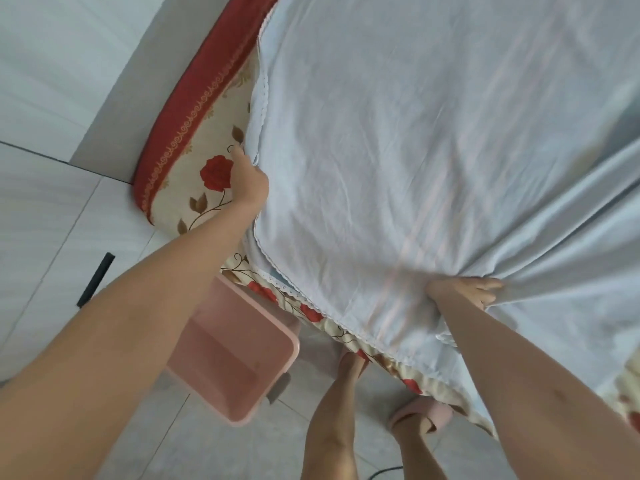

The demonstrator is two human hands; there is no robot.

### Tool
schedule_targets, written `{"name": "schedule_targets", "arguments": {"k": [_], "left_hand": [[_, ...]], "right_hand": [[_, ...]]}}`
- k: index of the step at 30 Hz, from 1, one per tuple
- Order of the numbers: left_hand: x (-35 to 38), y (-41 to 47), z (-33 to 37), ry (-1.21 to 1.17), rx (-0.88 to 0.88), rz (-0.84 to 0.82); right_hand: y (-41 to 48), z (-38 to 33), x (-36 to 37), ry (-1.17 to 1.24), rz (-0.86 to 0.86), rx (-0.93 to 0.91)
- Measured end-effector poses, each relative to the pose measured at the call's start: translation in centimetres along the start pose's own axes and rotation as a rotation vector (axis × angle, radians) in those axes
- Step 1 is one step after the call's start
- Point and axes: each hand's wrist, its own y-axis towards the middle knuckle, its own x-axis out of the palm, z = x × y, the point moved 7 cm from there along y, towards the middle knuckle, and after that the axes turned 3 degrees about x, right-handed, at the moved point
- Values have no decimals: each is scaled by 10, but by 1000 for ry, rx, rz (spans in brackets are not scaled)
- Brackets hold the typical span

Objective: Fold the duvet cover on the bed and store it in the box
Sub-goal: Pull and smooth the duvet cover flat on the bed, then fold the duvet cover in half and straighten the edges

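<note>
As two hands [247, 176] [465, 292] grip one cover [398, 133], one box [239, 358] stands nearby.

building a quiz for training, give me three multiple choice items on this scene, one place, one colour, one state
1. Where is the box? A on a shelf; B on the floor beside the bed; C on a chair.
2. What colour is the duvet cover? A pale blue; B green; C black.
3. What is the right hand doing? A hanging free; B gripping bunched duvet cover; C waving.
Answers: B, it stands on the floor by the bed; A, the cloth reads pale blue; B, fingers curl round gathered fabric.
</note>
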Motion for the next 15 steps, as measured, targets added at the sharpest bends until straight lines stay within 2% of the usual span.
{"name": "schedule_targets", "arguments": {"k": [5,8,9,11,13,15], "left_hand": [[25,-64,53,-315,-129,-48],[37,-104,92,-352,-173,-214],[41,-118,106,-242,-162,-329],[45,-160,133,130,-77,-568],[39,-184,150,411,23,-593],[33,-224,174,453,110,-620]], "right_hand": [[-19,35,-40,122,-221,-114],[3,89,-92,233,-253,-66],[10,110,-112,235,-282,-45],[16,161,-151,275,-363,59],[15,197,-170,356,-436,146],[4,227,-205,475,-433,203]]}}
